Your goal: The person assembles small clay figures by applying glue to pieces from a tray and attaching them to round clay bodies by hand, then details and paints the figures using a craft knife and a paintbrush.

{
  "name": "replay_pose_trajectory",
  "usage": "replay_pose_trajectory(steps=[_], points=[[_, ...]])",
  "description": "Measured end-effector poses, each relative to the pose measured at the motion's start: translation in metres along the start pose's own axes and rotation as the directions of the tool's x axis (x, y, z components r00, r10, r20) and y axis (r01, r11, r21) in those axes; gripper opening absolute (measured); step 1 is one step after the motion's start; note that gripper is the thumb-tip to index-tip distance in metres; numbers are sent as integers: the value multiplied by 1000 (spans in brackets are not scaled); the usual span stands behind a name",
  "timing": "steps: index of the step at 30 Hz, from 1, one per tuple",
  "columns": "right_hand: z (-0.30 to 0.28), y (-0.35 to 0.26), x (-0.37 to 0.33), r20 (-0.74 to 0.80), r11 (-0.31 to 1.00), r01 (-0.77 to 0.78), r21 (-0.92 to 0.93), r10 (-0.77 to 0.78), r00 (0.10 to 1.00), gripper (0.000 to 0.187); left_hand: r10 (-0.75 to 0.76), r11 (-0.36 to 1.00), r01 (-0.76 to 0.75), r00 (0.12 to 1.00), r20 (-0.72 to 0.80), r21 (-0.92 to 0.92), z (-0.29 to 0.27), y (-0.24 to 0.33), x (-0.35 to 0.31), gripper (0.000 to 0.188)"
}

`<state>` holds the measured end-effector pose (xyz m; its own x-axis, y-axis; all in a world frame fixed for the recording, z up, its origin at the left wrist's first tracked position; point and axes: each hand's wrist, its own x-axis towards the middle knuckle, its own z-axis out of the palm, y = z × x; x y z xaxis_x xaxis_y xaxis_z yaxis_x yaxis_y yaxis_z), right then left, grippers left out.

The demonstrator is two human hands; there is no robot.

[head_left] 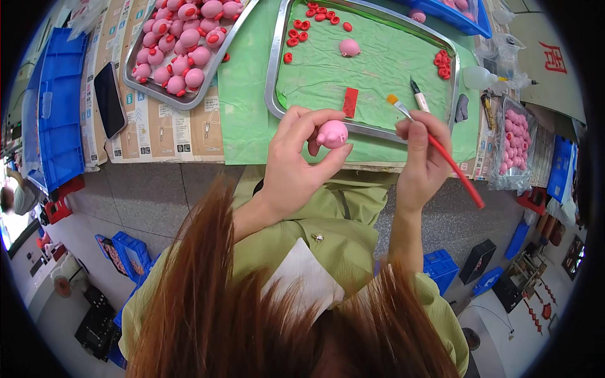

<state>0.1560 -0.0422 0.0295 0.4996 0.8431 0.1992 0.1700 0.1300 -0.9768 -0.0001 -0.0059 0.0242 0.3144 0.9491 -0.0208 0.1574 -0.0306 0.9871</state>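
Observation:
Between the thumb and fingers of my left hand (291, 148) is a small pink pig figure (332, 134), held just off the front edge of the green-lined metal tray (271, 85). My right hand (421, 154) grips a paintbrush (450, 160) with a red handle and yellowish bristles, its tip pointing up and left over the tray. The brush and the pig are apart. Inside the tray lie another pink pig (349, 47), a red strip (350, 102), several small red rings (293, 34) at the far left and a pile of red pieces (442, 64) at the right.
A second metal tray (178, 101) at the left is heaped with pink pigs with red parts. Beside it lies a black phone (110, 101). A white pen (419, 96), a squeeze bottle (476, 78) and a bagged tray of pink pieces (515, 142) are at the right.

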Motion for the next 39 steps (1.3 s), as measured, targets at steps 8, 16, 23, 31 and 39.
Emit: replay_pose_trajectory(steps=[8, 16, 23, 31, 39], points=[[-12, 33, 34, 383, 605, 403, -687, -170, 908, 35, 100, 972, -109, 994, 51, 208, 0, -1, 4, 30], [-26, 48, 45, 443, 498, 452, -740, -145, 885, 40, 226, 760, -254, 966, 123, 598, 7, -27, 47, 30], [-61, 40, 43, -2, 739, 211, -640, -276, 961, 28, 374, 599, -267, 927, 32, 755, -11, -34, 83, 20], [-130, 80, 97, -406, 894, 32, -446, -234, 883, 56, 353, 418, -290, 925, 140, 861, -36, -34, 98, 7], [-154, 106, 142, -194, 887, -115, -446, 30, 981, 36, 25, 977, -15, 999, -45, 213, -24, -15, 84, 6]])
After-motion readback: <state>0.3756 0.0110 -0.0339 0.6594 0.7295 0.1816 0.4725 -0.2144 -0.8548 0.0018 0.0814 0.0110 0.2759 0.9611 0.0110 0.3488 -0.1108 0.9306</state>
